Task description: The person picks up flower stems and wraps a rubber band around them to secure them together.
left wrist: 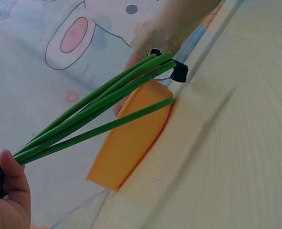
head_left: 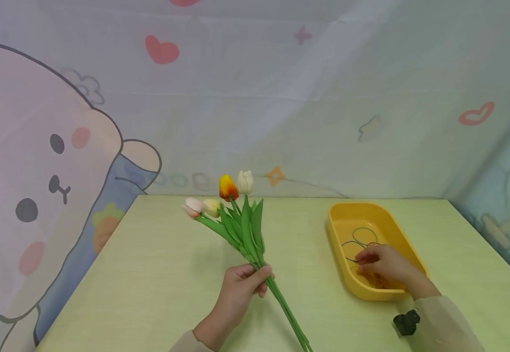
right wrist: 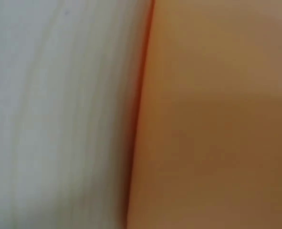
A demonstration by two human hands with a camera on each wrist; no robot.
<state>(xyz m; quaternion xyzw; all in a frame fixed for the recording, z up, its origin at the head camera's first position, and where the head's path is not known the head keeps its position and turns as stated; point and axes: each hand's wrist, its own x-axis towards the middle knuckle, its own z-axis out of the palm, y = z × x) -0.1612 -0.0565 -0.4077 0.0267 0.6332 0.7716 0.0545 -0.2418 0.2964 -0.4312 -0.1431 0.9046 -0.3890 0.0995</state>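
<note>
Tulips (head_left: 233, 210), four of them, sit in your left hand (head_left: 243, 287): one pale pink, one cream-yellow, one orange-red, one white, each a smooth closed bud on a straight green stem with long pointed leaves. Your fingers and thumb are wrapped round the stems just below the leaves, with the buds angled away from you above the table (head_left: 149, 274) and the stem ends pointing back toward you. The left wrist view shows four round, glossy stems (left wrist: 98, 107) fanning out.

Your right hand (head_left: 384, 264) is down in one yellow tray (head_left: 338, 215), an oblong, smooth one with rounded corners. Its fingertips are bunched together over a few thin bands (head_left: 360, 239), dark and orange loops; whether they pinch one, you cannot tell. The table is pale, with a fine grain.
</note>
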